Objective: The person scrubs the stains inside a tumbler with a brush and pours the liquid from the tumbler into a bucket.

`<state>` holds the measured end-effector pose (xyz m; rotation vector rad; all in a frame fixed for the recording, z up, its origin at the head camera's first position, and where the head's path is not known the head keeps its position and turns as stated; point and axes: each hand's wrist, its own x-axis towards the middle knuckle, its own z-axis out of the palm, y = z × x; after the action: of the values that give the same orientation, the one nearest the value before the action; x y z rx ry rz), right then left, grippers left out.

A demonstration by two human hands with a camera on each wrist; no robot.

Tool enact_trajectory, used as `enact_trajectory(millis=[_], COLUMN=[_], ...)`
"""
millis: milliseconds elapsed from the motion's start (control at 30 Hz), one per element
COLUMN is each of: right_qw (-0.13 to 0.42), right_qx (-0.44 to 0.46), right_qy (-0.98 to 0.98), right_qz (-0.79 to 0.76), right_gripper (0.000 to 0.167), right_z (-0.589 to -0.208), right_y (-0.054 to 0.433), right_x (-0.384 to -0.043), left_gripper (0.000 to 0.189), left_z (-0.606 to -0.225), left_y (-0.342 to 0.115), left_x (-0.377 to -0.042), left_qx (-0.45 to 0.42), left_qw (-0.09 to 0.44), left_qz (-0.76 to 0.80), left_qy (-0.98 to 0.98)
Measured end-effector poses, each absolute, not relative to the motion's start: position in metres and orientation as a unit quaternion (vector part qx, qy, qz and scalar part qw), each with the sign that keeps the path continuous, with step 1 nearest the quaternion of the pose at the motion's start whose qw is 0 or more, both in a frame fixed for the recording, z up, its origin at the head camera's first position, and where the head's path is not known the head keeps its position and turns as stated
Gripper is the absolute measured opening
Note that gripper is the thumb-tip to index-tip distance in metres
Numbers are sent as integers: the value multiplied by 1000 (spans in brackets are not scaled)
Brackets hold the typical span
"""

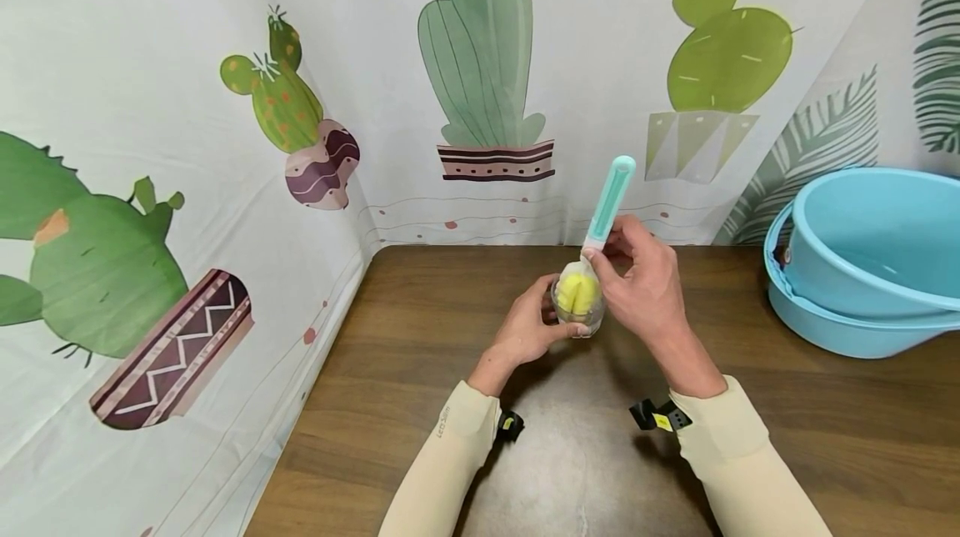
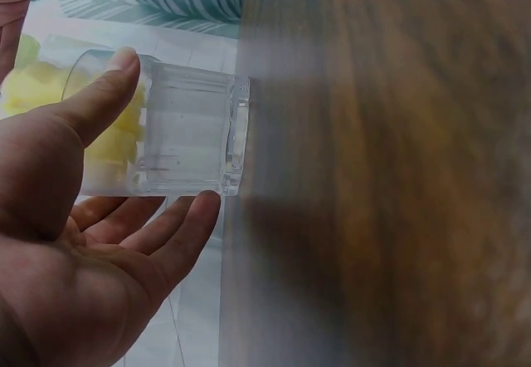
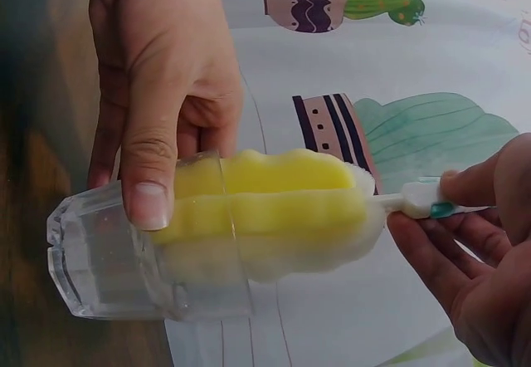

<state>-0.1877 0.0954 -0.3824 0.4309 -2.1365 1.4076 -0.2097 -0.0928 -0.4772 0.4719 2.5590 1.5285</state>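
Note:
A clear drinking glass (image 3: 108, 251) is gripped by my left hand (image 1: 528, 322), thumb on one side and fingers on the other. My right hand (image 1: 647, 283) pinches the neck of a sponge bottle brush, whose teal handle (image 1: 612, 199) slants up and away. The brush's yellow and white sponge head (image 3: 290, 193) sits partly inside the glass, with its upper part sticking out past the rim. In the left wrist view the lower half of the glass (image 2: 191, 130) holds no sponge, and its thick base is close to the tabletop.
Two nested light-blue plastic tubs (image 1: 825, 270) stand at the right on the brown wooden table (image 1: 420, 404). A white cloth printed with cacti (image 1: 375, 37) hangs behind and along the left side of the table.

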Motion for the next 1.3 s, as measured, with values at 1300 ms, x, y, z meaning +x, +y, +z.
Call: enact_trajectory(millis=[1300], right_qw=[327], right_qx=[195], right_qy=[-765], right_qz=[519], right_gripper=[27], right_z=[-385], right_y=[95], right_x=[-194], left_gripper=[82], left_z=[-476], left_y=[-94], left_x=[-208], left_qx=[169], left_qw=[54], left_qz=[507], left_qy=[844])
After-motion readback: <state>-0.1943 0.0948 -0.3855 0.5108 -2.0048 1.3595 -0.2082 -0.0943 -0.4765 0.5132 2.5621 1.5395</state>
